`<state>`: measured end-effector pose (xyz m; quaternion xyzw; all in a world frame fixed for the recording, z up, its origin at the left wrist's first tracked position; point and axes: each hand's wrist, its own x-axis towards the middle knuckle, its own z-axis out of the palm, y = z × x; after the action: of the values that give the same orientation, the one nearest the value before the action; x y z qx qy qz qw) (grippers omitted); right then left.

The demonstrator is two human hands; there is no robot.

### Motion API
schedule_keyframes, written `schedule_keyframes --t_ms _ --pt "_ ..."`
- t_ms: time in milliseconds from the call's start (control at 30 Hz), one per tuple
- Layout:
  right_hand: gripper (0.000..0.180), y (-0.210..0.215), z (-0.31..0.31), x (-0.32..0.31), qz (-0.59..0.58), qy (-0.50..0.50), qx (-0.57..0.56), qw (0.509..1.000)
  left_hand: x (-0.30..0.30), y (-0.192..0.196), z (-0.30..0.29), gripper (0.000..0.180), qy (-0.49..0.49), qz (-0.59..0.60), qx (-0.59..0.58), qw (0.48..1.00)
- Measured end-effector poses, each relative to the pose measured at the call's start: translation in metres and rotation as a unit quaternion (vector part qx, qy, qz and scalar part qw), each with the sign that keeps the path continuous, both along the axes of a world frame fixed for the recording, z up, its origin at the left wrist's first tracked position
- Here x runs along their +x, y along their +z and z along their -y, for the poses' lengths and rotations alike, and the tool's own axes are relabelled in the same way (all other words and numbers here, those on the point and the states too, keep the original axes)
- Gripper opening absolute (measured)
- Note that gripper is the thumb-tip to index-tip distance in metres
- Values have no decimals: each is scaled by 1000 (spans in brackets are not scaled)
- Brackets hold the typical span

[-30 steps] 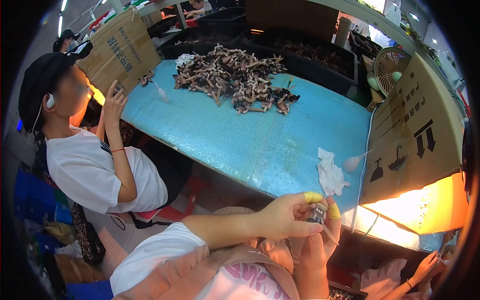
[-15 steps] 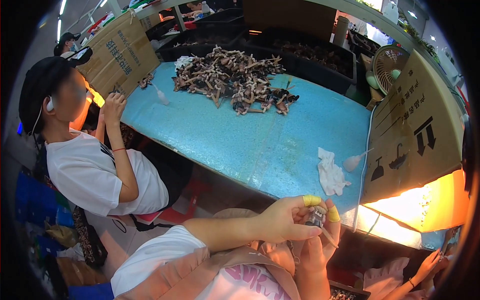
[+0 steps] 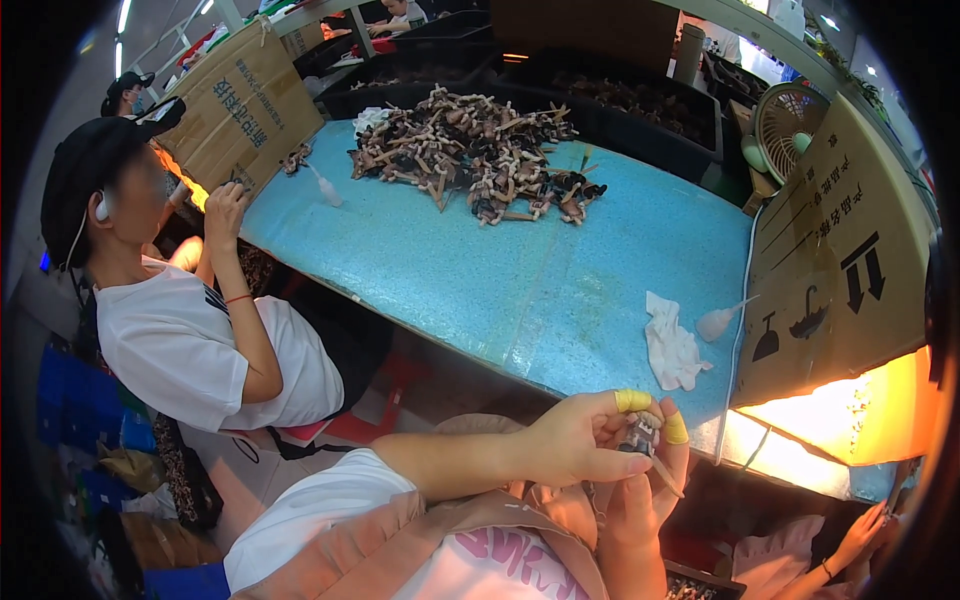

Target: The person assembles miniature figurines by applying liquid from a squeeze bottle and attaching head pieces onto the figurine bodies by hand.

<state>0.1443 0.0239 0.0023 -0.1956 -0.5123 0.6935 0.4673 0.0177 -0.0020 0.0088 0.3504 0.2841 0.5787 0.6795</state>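
Close in front of me, my left hand [image 3: 578, 440] and my right hand [image 3: 645, 500] are closed together on a small toy figurine [image 3: 640, 437] with dark and pale parts. Yellow tape wraps a fingertip on each hand. A thin tan piece sticks out below the figurine, beside my right fingers. My fingers hide part of the figure. On the blue table [image 3: 440, 280] just beyond lie a crumpled white tissue [image 3: 675, 345] and a small squeeze bottle [image 3: 714, 323] with a thin nozzle. Toward the far side is a large heap of similar figurines [image 3: 470, 150].
Left of the table sits a co-worker in a white shirt [image 3: 190, 345], hands raised. Cardboard panels [image 3: 840, 260] stand at both table ends. Black bins [image 3: 650, 118] line the back, near a fan [image 3: 790, 125]. Another person's hand [image 3: 858, 535] shows at lower right, below a bright lamp glow.
The whole view has shifted slightly, with the table's things appearing a little farther right. Both my hands keep their hold on the figurine, with little visible movement of the fingers.
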Motion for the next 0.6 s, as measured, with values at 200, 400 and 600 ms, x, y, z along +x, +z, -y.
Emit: schedule_keyframes --t_ms 200,400,600 --pt "73 -7 -5 2 -61 20 2 998 1 0 -2 52 -6 9 5 1000" --pt "72 -7 -6 1 -82 29 -7 996 1 2 -3 50 -9 -2 1 1000" --pt "71 -7 -5 3 -91 35 -4 995 3 6 -1 49 -4 -9 9 1000"
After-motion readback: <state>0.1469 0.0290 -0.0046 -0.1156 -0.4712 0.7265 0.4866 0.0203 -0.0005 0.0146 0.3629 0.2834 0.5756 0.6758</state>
